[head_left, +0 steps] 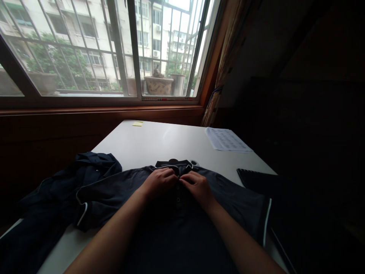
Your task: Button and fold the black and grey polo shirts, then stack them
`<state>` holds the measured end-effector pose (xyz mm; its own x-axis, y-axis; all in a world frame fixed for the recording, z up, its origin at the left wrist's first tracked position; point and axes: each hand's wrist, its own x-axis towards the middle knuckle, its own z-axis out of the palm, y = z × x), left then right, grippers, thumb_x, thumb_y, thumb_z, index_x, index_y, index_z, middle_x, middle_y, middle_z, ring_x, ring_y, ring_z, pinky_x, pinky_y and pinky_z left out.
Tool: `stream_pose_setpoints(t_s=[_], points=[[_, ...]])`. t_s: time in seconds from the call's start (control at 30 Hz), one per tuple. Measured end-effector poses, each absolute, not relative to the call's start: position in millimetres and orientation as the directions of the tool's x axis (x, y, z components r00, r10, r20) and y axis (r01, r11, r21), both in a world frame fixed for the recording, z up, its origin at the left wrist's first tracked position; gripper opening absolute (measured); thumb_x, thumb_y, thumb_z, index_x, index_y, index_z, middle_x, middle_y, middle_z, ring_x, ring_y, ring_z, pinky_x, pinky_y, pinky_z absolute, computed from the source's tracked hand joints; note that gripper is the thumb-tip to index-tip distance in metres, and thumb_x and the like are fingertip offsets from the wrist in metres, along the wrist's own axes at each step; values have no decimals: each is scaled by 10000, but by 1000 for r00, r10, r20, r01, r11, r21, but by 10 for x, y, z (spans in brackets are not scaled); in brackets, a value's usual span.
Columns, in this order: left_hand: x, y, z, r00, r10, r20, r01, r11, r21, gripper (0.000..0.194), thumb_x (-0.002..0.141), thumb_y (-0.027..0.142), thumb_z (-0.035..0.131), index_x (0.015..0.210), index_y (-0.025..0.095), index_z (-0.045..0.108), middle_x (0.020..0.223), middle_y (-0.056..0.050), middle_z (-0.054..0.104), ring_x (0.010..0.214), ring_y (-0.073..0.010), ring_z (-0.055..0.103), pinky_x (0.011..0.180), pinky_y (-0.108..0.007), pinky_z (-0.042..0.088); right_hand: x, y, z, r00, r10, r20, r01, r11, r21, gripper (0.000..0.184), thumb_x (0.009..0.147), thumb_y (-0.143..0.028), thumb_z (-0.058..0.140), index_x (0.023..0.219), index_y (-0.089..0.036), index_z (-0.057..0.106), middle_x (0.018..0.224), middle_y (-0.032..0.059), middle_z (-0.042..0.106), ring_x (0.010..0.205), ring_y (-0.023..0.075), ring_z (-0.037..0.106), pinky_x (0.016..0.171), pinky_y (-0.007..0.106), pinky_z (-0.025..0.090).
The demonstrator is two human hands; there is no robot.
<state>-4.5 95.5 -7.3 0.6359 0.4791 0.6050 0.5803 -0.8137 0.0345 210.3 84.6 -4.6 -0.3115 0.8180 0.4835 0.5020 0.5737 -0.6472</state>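
Note:
A dark polo shirt [182, 228] with white-edged collar and sleeves lies spread front up on the white table [176, 139]. My left hand [162, 182] is closed at the left side of its button placket, just under the collar [167, 166]. From the right, my right hand [196, 184] pinches the placket's other edge with thumb and forefinger. The fingertips of both hands almost meet at the top of the placket. A button [178, 199] shows below them. Whatever button lies between the fingertips is too small to make out.
A crumpled dark garment [85, 173] lies at the table's left. Printed sheets [228, 139] rest at the back right, a yellow sticky note [138, 123] at the back left. A dark notebook-like object [256, 180] is by the right sleeve. A barred window [168, 49] stands behind.

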Motion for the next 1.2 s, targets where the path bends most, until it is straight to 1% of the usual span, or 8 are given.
stream_pose_setpoints(t_s=[0.13, 0.4, 0.63, 0.8, 0.87, 0.93, 1.03, 1.2], points=[[-50, 960, -89, 632, 485, 605, 577, -815, 52, 230, 998, 198, 456, 852, 176, 633, 810, -34, 609, 723, -134, 574, 672, -251, 482, 2067, 826, -51, -287, 841, 458, 507, 539, -672, 118, 888, -295, 654, 885, -251, 763, 852, 31, 732, 824, 211, 688, 773, 325, 522], [-43, 990, -169, 598, 515, 614, 549, -822, 154, 135, 961, 160, 516, 907, 170, 639, 851, -40, 665, 751, -145, 642, 689, -256, 535, 2038, 826, -54, -276, 878, 392, 500, 479, -721, 106, 875, -279, 663, 894, -244, 761, 885, 25, 744, 863, 205, 691, 799, 314, 513], [-20, 1001, -202, 499, 654, 568, 525, -750, 402, 79, 896, 137, 599, 880, 182, 662, 834, -22, 694, 699, -130, 636, 646, -230, 495, 2024, 835, -66, -313, 858, 409, 529, 514, -675, 103, 892, -239, 643, 900, -241, 745, 878, 19, 709, 866, 191, 674, 808, 305, 495], [4, 971, -145, 397, 801, 448, 539, -599, 593, 19, 867, 188, 635, 880, 182, 648, 749, 10, 670, 641, -121, 599, 598, -225, 447, 2017, 838, -84, -329, 860, 391, 563, 511, -650, 95, 896, -239, 645, 899, -246, 740, 868, 15, 690, 853, 190, 666, 788, 308, 492], [13, 963, -124, 371, 838, 401, 523, -545, 655, 57, 858, 228, 653, 890, 181, 645, 746, 12, 670, 641, -124, 593, 590, -227, 440, 2017, 840, -96, -333, 859, 389, 571, 512, -642, 89, 892, -228, 652, 906, -243, 738, 872, 15, 684, 854, 189, 664, 789, 308, 491], [24, 966, -119, 360, 856, 371, 497, -512, 700, 84, 831, 229, 673, 893, 183, 642, 775, 9, 679, 671, -131, 603, 608, -232, 448, 2017, 842, -105, -336, 859, 388, 576, 513, -636, 87, 889, -215, 655, 909, -240, 736, 873, 15, 681, 856, 188, 662, 791, 306, 489], [47, 983, -131, 336, 879, 339, 463, -468, 753, 114, 782, 175, 674, 888, 190, 633, 815, 10, 684, 725, -142, 622, 647, -240, 461, 2018, 844, -112, -340, 858, 385, 583, 513, -630, 82, 882, -194, 660, 901, -234, 729, 876, 12, 677, 853, 182, 656, 784, 298, 486], [87, 997, -130, 275, 927, 257, 473, -363, 803, 132, 730, 120, 638, 834, 199, 619, 795, 23, 667, 738, -147, 617, 661, -246, 451, 2019, 843, -107, -344, 860, 377, 606, 510, -610, 47, 860, -173, 687, 871, -216, 703, 873, 8, 671, 824, 173, 644, 764, 291, 478]])
